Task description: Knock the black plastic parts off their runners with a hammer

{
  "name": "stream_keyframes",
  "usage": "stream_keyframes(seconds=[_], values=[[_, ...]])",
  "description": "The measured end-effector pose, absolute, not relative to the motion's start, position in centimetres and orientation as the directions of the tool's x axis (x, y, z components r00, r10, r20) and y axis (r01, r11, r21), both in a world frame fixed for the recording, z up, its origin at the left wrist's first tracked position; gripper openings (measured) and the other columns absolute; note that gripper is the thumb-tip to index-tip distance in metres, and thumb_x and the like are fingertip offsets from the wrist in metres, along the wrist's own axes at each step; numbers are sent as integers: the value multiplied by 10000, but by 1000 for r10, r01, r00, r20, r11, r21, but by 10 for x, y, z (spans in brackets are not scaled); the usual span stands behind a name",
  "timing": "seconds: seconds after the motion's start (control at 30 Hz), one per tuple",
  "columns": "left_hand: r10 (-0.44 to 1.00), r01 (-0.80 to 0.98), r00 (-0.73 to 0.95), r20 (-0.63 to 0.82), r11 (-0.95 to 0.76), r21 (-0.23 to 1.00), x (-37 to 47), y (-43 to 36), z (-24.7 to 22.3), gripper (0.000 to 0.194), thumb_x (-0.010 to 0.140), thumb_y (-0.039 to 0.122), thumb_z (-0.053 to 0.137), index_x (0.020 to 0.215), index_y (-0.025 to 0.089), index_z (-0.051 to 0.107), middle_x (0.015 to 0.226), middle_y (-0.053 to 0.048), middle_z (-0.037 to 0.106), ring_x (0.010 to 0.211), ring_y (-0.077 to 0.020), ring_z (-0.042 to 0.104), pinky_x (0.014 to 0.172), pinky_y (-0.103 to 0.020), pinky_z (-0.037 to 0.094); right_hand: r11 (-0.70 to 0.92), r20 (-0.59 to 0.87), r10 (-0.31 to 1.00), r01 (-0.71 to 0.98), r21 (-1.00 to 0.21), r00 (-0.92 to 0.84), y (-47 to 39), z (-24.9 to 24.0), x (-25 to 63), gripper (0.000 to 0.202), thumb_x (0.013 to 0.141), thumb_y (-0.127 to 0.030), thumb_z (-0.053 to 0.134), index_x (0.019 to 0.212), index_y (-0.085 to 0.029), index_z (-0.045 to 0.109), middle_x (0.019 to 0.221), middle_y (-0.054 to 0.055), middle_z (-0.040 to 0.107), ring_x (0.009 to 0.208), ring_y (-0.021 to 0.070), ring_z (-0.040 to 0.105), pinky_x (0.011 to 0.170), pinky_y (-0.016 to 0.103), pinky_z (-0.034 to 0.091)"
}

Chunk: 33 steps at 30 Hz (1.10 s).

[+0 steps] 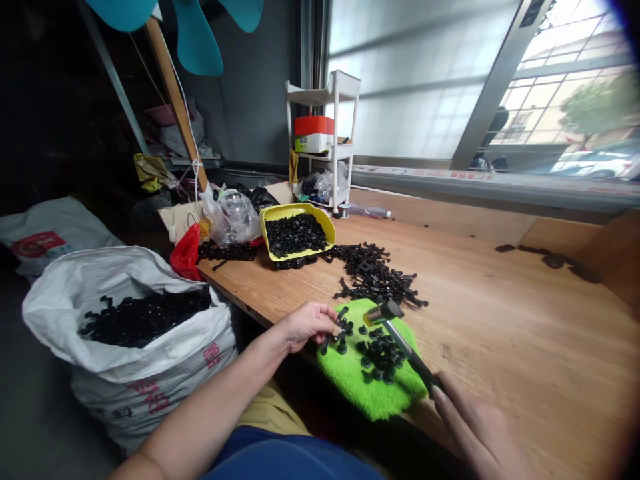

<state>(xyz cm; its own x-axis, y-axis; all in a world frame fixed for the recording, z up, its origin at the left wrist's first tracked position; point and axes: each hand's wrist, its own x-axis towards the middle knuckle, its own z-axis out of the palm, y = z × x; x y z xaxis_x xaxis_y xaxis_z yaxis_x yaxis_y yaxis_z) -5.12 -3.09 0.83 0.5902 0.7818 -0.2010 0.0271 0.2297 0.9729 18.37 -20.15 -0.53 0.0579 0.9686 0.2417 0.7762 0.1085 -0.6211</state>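
My left hand [311,327] is closed, its fingers pinching a black plastic part [343,324] over the left side of a bright green cloth [350,383]. My right hand [467,417] grips the dark handle of a mallet [407,350]. The mallet's head, black at one end and yellowish at the other, is above the cloth's far edge, just right of the pinched part. Between the hands, a small heap of round black pieces [384,357] lies on the cloth. Beyond the cloth spreads a pile of long black parts [377,270] on the wooden table.
A yellow scoop-shaped tray [331,233] full of small black pieces stands farther back. Left of the table, a white woven sack [155,393] holds more black parts. A white shelf rack [345,113] rises near the window, and blue fan blades [197,40] hang at upper left.
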Motion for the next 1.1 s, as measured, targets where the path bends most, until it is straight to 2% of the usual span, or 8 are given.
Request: stream_keyframes(seconds=[0.13, 0.27, 0.4, 0.53, 0.73, 0.87, 1.0, 1.1], values=[[776, 61, 594, -211, 218, 974, -49, -28, 12, 201, 562, 84, 655, 746, 89, 572, 420, 58, 499, 300, -12, 357, 311, -125, 239, 102, 243, 970, 864, -494, 25, -192, 5, 176, 345, 922, -502, 279, 885, -239, 499, 621, 0, 554, 561, 197, 550, 454, 245, 376], [761, 76, 608, -225, 227, 971, -49, -27, 13, 204, 561, 103, 669, 742, 88, 577, 432, 43, 518, 304, -14, 369, 308, -123, 236, 98, 303, 951, 872, -480, 60, -187, 14, 173, 282, 946, -444, 260, 925, -241, 456, 674, 11, 549, 607, 191, 545, 512, 248, 381], [758, 85, 608, -238, 235, 968, -51, -25, 13, 217, 558, 106, 673, 754, 82, 584, 442, 34, 535, 302, -10, 365, 313, -123, 238, 113, 286, 958, 896, -429, 16, -182, 13, 172, 306, 926, -438, 294, 737, -239, 429, 503, -14, 453, 424, 182, 467, 396, 256, 304], [741, 98, 620, -259, 255, 962, -51, -24, 13, 233, 555, 131, 690, 761, 80, 595, 451, 25, 550, 306, -13, 379, 319, -128, 243, 120, 293, 956, 915, -386, -2, -178, 11, 174, 351, 933, -433, 214, 771, -233, 452, 538, 5, 486, 455, 185, 495, 401, 250, 311], [731, 105, 627, -267, 260, 960, -50, -22, 13, 242, 548, 130, 693, 766, 81, 601, 466, 13, 569, 308, -9, 379, 318, -124, 244, 95, 296, 955, 942, -322, 5, -179, 18, 172, 311, 936, -410, 250, 803, -231, 466, 559, 1, 495, 473, 183, 499, 414, 248, 295], [726, 109, 631, -272, 264, 958, -50, -21, 11, 227, 555, 126, 684, 760, 81, 597, 481, 0, 576, 336, -23, 422, 327, -121, 260, 83, 287, 958, 955, -284, 2, -178, 20, 170, 321, 931, -408, 263, 730, -231, 440, 506, -7, 451, 427, 184, 467, 397, 256, 257], [722, 108, 635, -275, 269, 957, -50, -20, 12, 223, 558, 106, 665, 769, 86, 596, 476, 6, 572, 340, -31, 435, 329, -125, 258, 77, 295, 956, 961, -266, 5, -177, 20, 169, 314, 937, -385, 235, 808, -227, 473, 556, 9, 491, 467, 191, 495, 415, 260, 276], [716, 126, 636, -289, 273, 954, -49, -20, 13, 217, 564, 109, 665, 769, 83, 599, 499, -3, 585, 347, -30, 440, 335, -128, 255, 64, 284, 959, 967, -247, 9, -177, 19, 168, 306, 926, -394, 262, 750, -231, 452, 498, -4, 445, 425, 195, 465, 397, 264, 232]])
